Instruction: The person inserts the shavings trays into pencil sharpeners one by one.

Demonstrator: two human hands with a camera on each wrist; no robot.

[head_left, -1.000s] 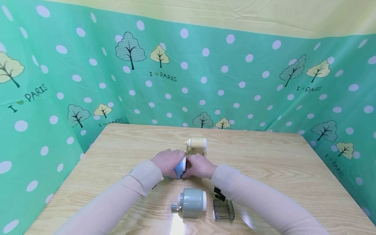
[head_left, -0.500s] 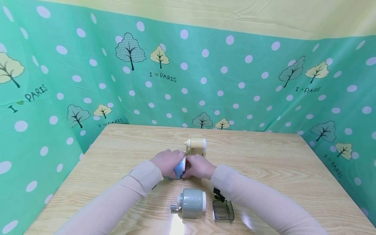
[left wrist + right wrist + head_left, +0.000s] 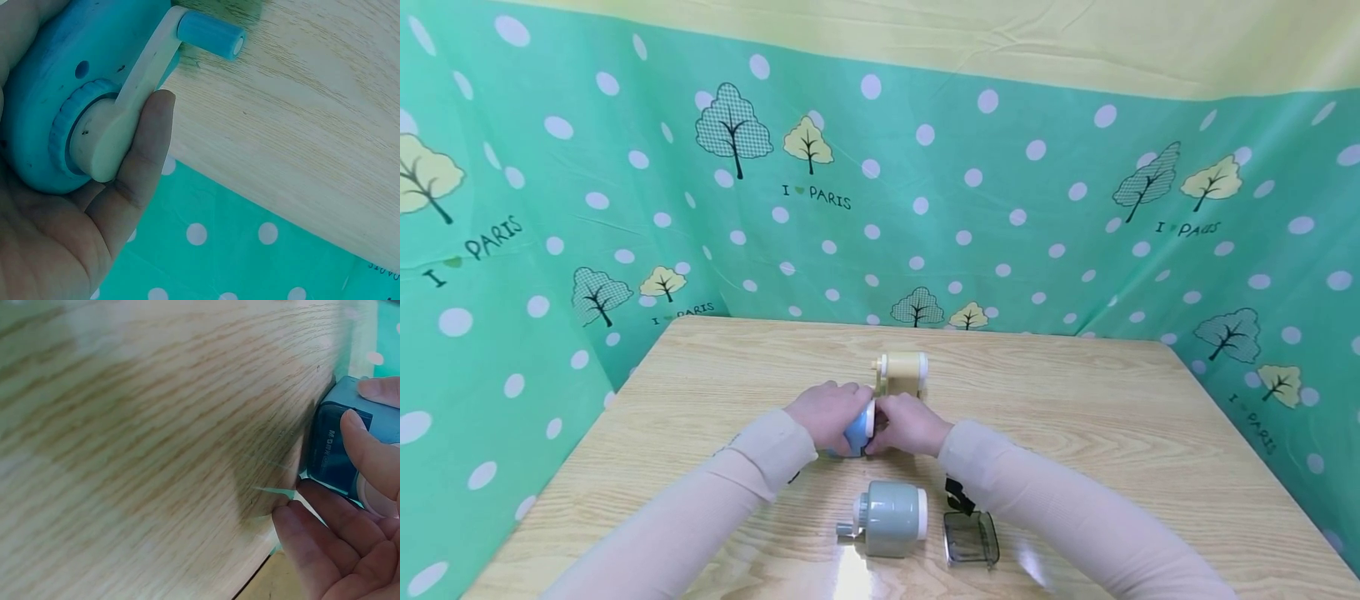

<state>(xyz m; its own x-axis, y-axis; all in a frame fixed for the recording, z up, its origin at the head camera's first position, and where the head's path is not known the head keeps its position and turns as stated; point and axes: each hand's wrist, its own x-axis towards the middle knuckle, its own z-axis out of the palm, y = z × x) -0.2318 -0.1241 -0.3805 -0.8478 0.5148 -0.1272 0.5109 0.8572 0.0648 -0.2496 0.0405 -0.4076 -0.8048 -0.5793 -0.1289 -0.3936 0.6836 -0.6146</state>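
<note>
A blue crank pencil sharpener [image 3: 857, 432] sits in my left hand [image 3: 829, 415], which grips its body. In the left wrist view its pale crank [image 3: 140, 81] with a blue knob shows, one finger lying along the crank. At the other end is my right hand [image 3: 913, 423]. The right wrist view shows its thumb and fingers pinching the dark shavings drawer [image 3: 331, 447], which sits in the sharpener's lower end. A left-hand finger [image 3: 380, 390] lies on the body there.
Behind the hands stands a yellow crank sharpener [image 3: 904, 372]. Nearer is a grey-green sharpener [image 3: 891, 518], with a clear dark drawer [image 3: 970, 537] and a small black part [image 3: 958, 497] to its right. A polka-dot curtain [image 3: 925, 200] hangs round the wooden table [image 3: 1075, 417].
</note>
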